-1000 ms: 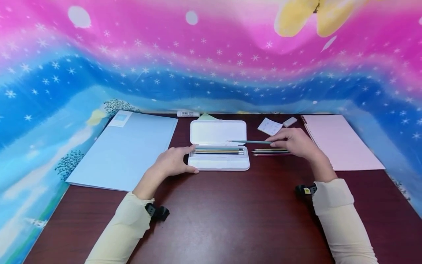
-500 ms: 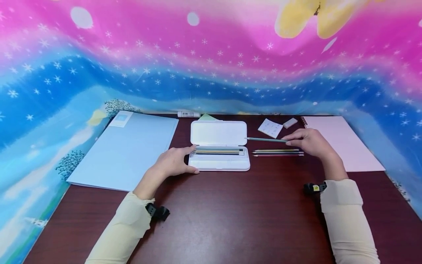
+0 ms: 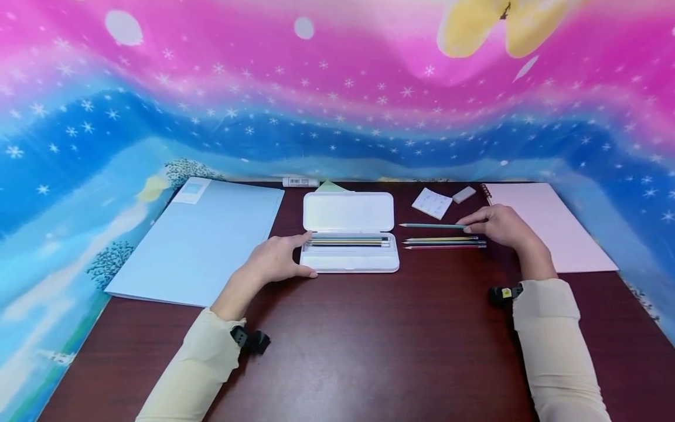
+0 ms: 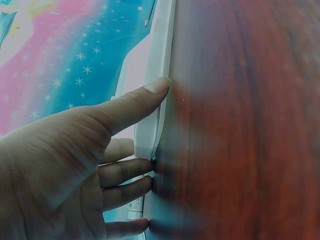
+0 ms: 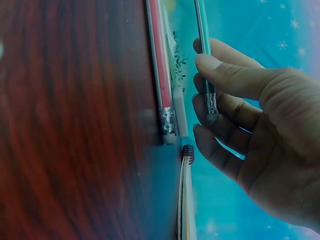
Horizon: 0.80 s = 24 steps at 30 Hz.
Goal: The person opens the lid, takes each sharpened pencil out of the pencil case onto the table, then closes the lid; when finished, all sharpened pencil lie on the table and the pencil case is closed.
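Head view: the left hand (image 3: 274,261) rested at the left end of the white pencil case (image 3: 349,231), fingers relaxed and apart, thumb along the front edge, no real grip on it. The case lay open on the dark wood surface (image 3: 343,346), w/ several pencils in its tray. The right hand (image 3: 498,225) pinched the eraser end of a teal pencil (image 3: 429,225), which lay about level, just right of the case, tip pointing to the case. Below it, two more pencils (image 3: 443,242) lay side by side on the surface. A blue folder (image 3: 200,240) was at the left, a pink notebook (image 3: 548,225) at the right, and a small notepad (image 3: 432,203) w/ an eraser (image 3: 464,194) behind the pencils.

Left wrist view: the thumb (image 4: 132,105) touched the edge of the case (image 4: 155,100), other fingers loosely bent beside its corner, holding nothing.

Right wrist view: thumb and fingers (image 5: 225,75) were closed on the teal pencil (image 5: 204,45) near its metal band. A red pencil (image 5: 160,70) lay on the surface beside it, not touched by the hand.
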Each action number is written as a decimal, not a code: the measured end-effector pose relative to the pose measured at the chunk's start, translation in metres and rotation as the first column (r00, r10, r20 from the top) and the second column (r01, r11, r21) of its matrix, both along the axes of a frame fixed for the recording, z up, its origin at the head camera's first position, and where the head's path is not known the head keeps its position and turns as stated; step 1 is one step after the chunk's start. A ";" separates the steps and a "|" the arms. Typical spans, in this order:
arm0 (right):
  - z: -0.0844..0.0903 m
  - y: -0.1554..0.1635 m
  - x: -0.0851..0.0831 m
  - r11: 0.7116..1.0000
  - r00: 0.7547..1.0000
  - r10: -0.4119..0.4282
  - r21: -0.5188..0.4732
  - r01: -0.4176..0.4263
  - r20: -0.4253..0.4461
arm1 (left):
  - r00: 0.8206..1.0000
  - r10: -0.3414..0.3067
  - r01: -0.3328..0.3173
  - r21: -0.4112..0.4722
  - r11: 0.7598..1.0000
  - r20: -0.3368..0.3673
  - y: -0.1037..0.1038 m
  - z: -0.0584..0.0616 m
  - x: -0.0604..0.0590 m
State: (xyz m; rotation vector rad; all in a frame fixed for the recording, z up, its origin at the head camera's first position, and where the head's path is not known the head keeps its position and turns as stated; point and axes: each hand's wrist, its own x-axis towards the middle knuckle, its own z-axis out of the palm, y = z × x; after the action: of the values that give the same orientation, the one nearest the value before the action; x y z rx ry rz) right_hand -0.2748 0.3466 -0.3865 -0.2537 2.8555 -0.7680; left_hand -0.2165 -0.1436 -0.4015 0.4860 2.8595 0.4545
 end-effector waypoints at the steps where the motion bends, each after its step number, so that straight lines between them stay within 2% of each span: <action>1: 0.000 0.001 0.000 1.000 1.000 0.003 0.002 -0.003 0.006 | 1.000 0.001 -0.001 0.000 1.000 -0.001 0.000 0.000 0.000; 15: -0.004 0.005 -0.001 1.000 0.995 -0.008 0.008 0.007 0.095 | 1.000 0.006 -0.006 0.005 1.000 -0.005 0.000 0.000 0.003; 24: -0.007 0.006 -0.003 1.000 0.997 0.003 -0.001 -0.003 0.080 | 1.000 0.012 -0.012 0.006 1.000 -0.003 0.000 0.000 0.002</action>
State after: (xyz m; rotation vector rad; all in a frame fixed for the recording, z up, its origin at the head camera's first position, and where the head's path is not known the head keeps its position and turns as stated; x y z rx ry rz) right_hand -0.2775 0.3530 -0.3931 -0.2221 2.7790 -0.7616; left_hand -0.2148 -0.1434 -0.4010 0.4719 2.8664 0.4647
